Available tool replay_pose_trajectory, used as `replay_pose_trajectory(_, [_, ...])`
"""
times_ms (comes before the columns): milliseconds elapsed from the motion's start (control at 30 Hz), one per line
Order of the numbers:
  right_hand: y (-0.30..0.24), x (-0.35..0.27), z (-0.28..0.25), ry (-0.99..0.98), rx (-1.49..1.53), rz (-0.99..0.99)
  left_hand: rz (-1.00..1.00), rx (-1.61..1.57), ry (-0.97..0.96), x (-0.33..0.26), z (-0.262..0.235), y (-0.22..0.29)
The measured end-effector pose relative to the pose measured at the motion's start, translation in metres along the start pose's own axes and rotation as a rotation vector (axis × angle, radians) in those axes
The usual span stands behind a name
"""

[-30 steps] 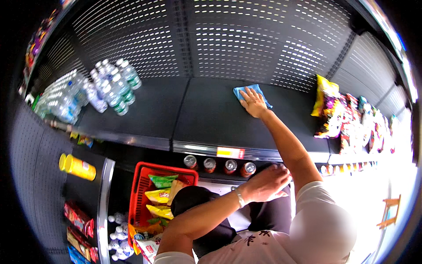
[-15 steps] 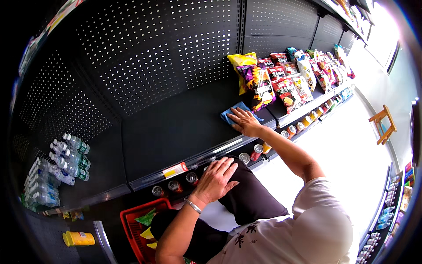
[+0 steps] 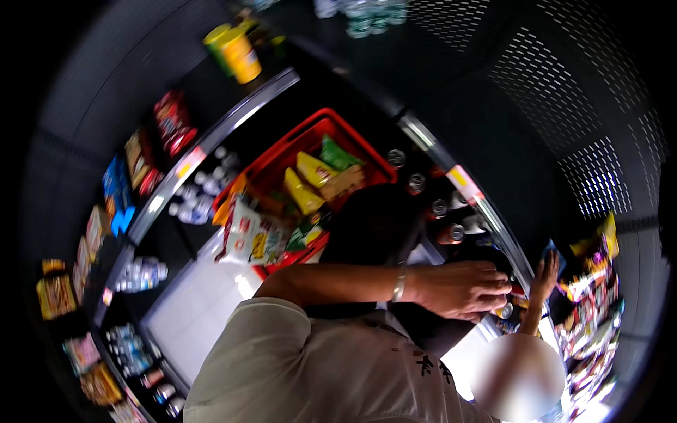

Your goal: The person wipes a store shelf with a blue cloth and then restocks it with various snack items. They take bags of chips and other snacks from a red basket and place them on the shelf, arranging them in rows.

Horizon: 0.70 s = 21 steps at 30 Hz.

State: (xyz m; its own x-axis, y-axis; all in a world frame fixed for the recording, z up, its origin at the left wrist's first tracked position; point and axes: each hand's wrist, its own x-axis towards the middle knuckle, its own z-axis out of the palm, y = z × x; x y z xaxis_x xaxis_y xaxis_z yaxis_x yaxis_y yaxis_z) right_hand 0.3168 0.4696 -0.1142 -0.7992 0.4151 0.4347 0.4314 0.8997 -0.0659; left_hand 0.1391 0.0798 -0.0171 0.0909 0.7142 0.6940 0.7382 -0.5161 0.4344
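Note:
My left hand (image 3: 462, 289), a silver bracelet at its wrist, rests over my dark-trousered knee with loosely bent fingers and nothing in it. Farther right, my right hand (image 3: 543, 280) holds a folded blue cloth (image 3: 553, 255) down on the black shelf (image 3: 486, 158) by its front edge. Bags of chips (image 3: 596, 271) crowd the shelf just beyond the cloth. Drink cans (image 3: 438, 209) stand in a row beneath that edge, near my left hand. Blur softens the fingers of both hands.
A red basket (image 3: 264, 158) with yellow, green and white snack bags sits beside my legs. To the left, another shelf edge (image 3: 166, 190) carries snack packs, with bottles below. Yellow canisters (image 3: 238, 55) stand at the upper left, and water bottles (image 3: 377, 15) at the top.
The view has swung left and turned, bringing in the basket and the left-hand shelves. My left hand's fingers are more bent on the knee. My right hand stays with the cloth.

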Motion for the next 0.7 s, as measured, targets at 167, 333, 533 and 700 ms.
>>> replay_pose_trajectory(167, [0.007,0.006,0.000,0.003,0.131,0.038,-0.515,0.363,0.234,-0.124,-0.056,0.052])
replay_pose_trajectory(333, [0.025,0.018,0.008,0.032,0.448,0.194,-1.204,0.523,0.786,-0.236,-0.076,0.109])
replay_pose_trajectory(533, [-0.142,0.100,-0.046,0.001,0.801,0.043,-1.446,1.153,1.168,-0.346,-0.100,0.142])
replay_pose_trajectory(700, [-0.277,0.160,-0.078,-0.212,0.953,-0.170,-1.611,0.682,1.316,-0.389,-0.103,0.143])
